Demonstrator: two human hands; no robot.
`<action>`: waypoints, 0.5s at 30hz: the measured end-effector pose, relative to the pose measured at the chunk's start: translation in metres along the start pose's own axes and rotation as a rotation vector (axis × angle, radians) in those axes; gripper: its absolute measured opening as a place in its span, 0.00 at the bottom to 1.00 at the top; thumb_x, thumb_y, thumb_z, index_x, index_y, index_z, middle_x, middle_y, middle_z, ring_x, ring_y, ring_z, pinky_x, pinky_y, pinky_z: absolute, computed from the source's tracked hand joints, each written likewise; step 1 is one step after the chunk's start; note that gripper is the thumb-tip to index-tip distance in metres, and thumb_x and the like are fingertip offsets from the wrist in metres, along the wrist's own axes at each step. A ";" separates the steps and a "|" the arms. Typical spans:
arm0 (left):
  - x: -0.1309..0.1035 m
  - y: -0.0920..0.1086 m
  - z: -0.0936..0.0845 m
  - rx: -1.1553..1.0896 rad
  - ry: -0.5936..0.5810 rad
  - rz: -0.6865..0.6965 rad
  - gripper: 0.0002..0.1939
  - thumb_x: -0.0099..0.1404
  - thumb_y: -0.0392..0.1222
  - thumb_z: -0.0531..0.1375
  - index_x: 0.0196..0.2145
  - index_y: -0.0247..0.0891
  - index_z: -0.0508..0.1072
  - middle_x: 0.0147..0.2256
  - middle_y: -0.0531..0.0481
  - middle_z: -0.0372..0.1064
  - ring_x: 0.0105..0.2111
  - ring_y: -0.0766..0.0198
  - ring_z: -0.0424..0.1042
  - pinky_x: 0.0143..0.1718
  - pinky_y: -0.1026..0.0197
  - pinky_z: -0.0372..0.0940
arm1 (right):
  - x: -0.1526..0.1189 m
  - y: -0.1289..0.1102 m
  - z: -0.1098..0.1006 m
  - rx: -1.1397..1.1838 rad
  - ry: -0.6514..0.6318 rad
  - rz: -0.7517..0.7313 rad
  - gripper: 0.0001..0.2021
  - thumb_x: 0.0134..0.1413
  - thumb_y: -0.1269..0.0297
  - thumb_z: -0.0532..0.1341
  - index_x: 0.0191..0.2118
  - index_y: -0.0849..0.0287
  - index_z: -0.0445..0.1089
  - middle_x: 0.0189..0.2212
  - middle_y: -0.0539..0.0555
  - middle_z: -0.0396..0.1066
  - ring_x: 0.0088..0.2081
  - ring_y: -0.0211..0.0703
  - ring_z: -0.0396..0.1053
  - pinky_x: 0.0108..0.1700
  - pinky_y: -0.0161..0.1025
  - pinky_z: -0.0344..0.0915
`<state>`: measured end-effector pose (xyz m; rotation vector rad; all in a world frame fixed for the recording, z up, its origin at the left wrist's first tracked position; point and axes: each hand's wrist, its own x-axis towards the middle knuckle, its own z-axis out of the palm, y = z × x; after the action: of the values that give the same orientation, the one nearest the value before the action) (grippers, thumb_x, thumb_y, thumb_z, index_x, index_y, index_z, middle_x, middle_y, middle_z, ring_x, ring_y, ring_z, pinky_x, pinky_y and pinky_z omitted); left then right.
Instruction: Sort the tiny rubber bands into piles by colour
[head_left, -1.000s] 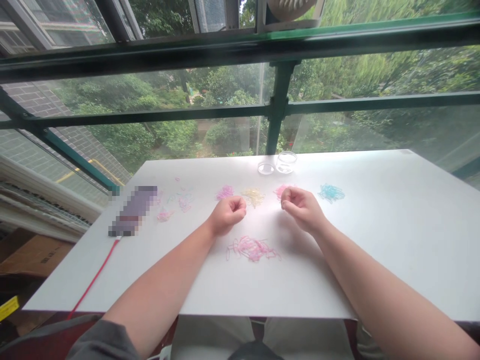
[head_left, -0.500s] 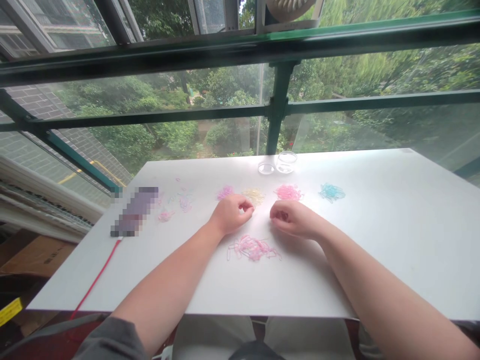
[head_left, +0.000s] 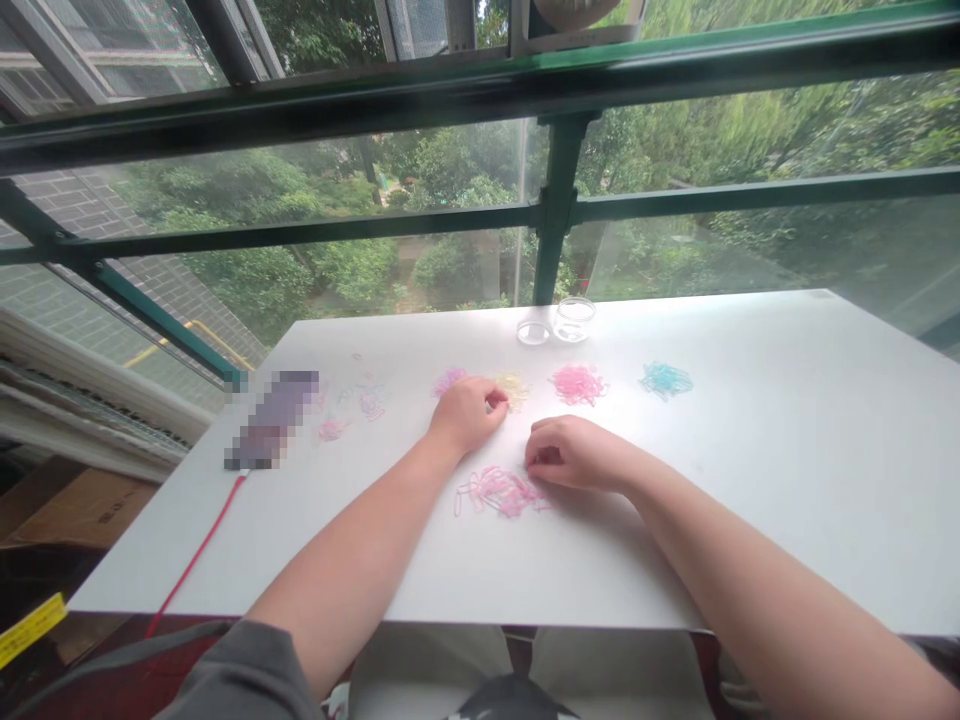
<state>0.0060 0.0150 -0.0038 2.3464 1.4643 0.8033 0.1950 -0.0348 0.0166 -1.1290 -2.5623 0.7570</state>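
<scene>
- Our right hand (head_left: 574,452) has drawn in from the bright pink pile (head_left: 577,384), now at its twelve o'clock, bringing our work to the pale pink heap (head_left: 499,490) on the table (head_left: 787,480).
- Its fingers curl at the heap's two o'clock; whether they're closed on a piece, we cannot tell.
- Our left hand (head_left: 471,412), at the yellow pile's (head_left: 516,390) eight o'clock, curls loosely; we can't tell if it's holding anything.

Pale pink loops (head_left: 501,492) lie loosely heaped, yellow loops (head_left: 517,388) farther back.
</scene>
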 end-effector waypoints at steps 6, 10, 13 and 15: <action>-0.002 0.000 -0.003 0.000 0.006 0.023 0.05 0.55 0.37 0.57 0.28 0.38 0.74 0.29 0.51 0.73 0.31 0.62 0.69 0.37 0.59 0.63 | 0.000 0.001 0.003 0.001 0.022 0.023 0.05 0.44 0.73 0.57 0.25 0.59 0.70 0.25 0.49 0.69 0.25 0.34 0.61 0.29 0.32 0.57; -0.004 -0.002 -0.004 0.001 0.008 0.037 0.05 0.55 0.36 0.57 0.29 0.38 0.74 0.29 0.52 0.73 0.32 0.62 0.69 0.38 0.59 0.63 | 0.001 0.002 0.003 0.000 0.030 0.048 0.05 0.46 0.73 0.57 0.26 0.59 0.68 0.26 0.50 0.69 0.26 0.35 0.62 0.30 0.33 0.58; -0.006 -0.003 -0.005 0.010 -0.002 0.041 0.06 0.55 0.36 0.57 0.29 0.39 0.74 0.30 0.51 0.73 0.33 0.61 0.69 0.38 0.58 0.63 | 0.001 0.002 0.003 -0.010 0.052 0.055 0.04 0.48 0.72 0.56 0.27 0.59 0.67 0.27 0.50 0.68 0.28 0.36 0.62 0.31 0.33 0.58; -0.007 -0.004 -0.006 0.013 -0.010 0.037 0.05 0.55 0.37 0.57 0.30 0.39 0.74 0.31 0.51 0.73 0.33 0.61 0.69 0.38 0.58 0.63 | 0.001 0.003 0.003 -0.016 0.078 0.060 0.04 0.48 0.73 0.56 0.27 0.59 0.65 0.28 0.50 0.68 0.28 0.36 0.61 0.32 0.34 0.57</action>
<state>-0.0027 0.0102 -0.0028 2.3902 1.4304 0.7923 0.1945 -0.0334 0.0128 -1.2206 -2.4844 0.6928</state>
